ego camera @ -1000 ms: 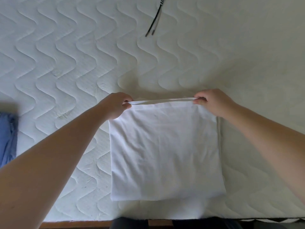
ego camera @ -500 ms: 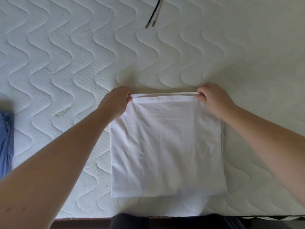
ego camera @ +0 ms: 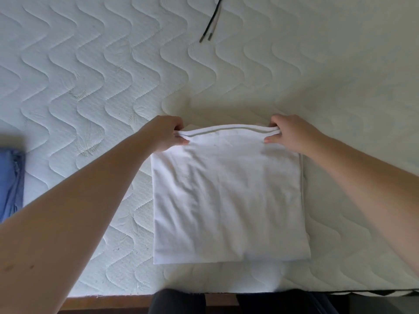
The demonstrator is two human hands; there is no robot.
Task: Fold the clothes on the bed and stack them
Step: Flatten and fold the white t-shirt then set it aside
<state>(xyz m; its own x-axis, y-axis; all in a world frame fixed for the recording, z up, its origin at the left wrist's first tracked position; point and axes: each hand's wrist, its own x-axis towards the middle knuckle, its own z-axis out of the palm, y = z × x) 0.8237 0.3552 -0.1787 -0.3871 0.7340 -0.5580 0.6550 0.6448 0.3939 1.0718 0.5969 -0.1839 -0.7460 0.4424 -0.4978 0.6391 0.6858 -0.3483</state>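
The white shirt lay as a squarish folded panel on the mattress, near the edge closest to the person. The left hand pinched its far corner at about 10 o'clock of the panel, thumb under and fingers over the doubled hem; the right hand pinched the matching corner at about 2 o'clock in the same way.

Compared with a second before, the far edge had come up off the mattress. It had then lain nearly flat between the fists, but now two layers showed as a raised, slightly bowed band with a shadow beneath, while the near edge at 6 o'clock stayed put. That suggested the next fold had begun, probably bringing the far edge toward the person to halve the panel, though this was only a reading of the lift.

At 9 o'clock, by the frame's left edge, blue cloth waited, perhaps another garment or the start of the stack. A dark cord lay at 12 o'clock, well apart.
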